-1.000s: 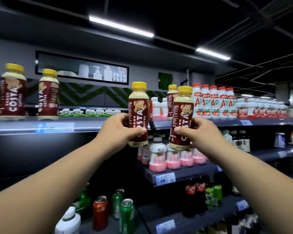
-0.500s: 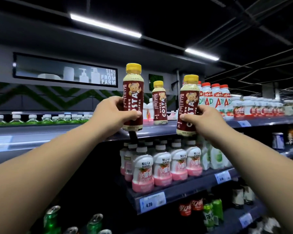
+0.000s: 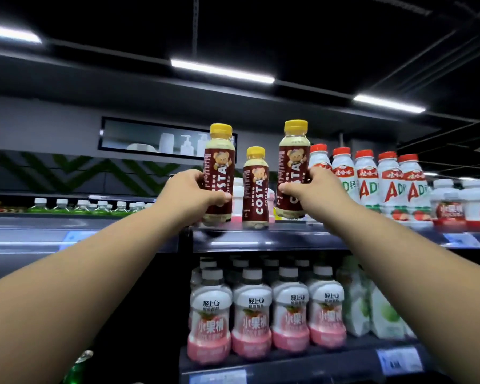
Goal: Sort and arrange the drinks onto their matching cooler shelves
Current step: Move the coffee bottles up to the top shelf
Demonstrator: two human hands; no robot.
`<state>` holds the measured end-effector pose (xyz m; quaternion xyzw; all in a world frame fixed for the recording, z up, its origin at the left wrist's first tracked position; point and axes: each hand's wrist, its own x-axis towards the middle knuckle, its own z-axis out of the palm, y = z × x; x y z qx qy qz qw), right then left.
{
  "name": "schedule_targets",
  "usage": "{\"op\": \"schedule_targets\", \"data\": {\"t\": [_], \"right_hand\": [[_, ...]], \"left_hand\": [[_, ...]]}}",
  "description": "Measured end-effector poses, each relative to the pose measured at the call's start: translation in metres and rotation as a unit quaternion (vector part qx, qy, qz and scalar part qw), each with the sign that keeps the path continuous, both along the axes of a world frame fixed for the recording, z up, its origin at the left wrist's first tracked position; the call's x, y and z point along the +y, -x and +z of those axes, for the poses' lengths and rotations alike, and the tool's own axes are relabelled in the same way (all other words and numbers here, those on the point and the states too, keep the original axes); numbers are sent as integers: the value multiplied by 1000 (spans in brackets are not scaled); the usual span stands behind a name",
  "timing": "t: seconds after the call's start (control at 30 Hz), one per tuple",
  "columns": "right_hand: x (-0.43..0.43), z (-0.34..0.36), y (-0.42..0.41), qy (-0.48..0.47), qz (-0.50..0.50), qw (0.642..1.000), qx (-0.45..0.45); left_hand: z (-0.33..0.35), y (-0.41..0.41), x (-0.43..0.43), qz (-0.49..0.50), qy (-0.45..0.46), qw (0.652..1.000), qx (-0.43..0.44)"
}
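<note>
Now the top shelf [image 3: 261, 241] had come level with the bottles; a second earlier both were held lower, in front of the pink bottles [image 3: 251, 314] on the shelf beneath, and half a second earlier they had reached only the top shelf's front edge. The row of red-capped white bottles [image 3: 367, 178] stood just right of the gap being filled. The left hand [image 3: 190, 191] and the right hand [image 3: 315, 187] had both pushed forward over that edge; each grip was closed round its own bottle at the lower label, fingers curled across the front. The left coffee bottle [image 3: 219, 162] stood upright with its base at the shelf surface, seemingly on it, though contact could not be told for certain; the right coffee bottle [image 3: 293, 159] leaned slightly and looked just above the surface, close beside the red-capped row. Between them, a little further back, stood a third coffee bottle [image 3: 256, 189], untouched. By my reading the carry was over and placing had begun; the two matched their neighbour, so what remained was setting them down and letting go.
</note>
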<state>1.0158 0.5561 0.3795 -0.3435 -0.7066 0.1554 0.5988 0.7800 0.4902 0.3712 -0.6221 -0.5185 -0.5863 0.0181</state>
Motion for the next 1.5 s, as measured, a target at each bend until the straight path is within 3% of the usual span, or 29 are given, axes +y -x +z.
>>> {"op": "schedule_targets", "data": {"t": [0.33, 0.5, 0.77, 1.03, 1.5], "right_hand": [[48, -11, 17, 13, -8, 999, -33], [70, -21, 22, -9, 12, 1000, 8], [77, -29, 20, -21, 25, 999, -2], [71, -35, 17, -48, -82, 991, -89], [59, -40, 20, -51, -116, 988, -91]], "left_hand": [[-7, -18, 46, 43, 6, 998, -47], [-13, -18, 57, 97, 9, 995, 4], [-18, -19, 54, 139, 16, 988, 67], [-26, -28, 54, 237, 1, 962, 136], [-32, -31, 53, 297, 4, 937, 184]]}}
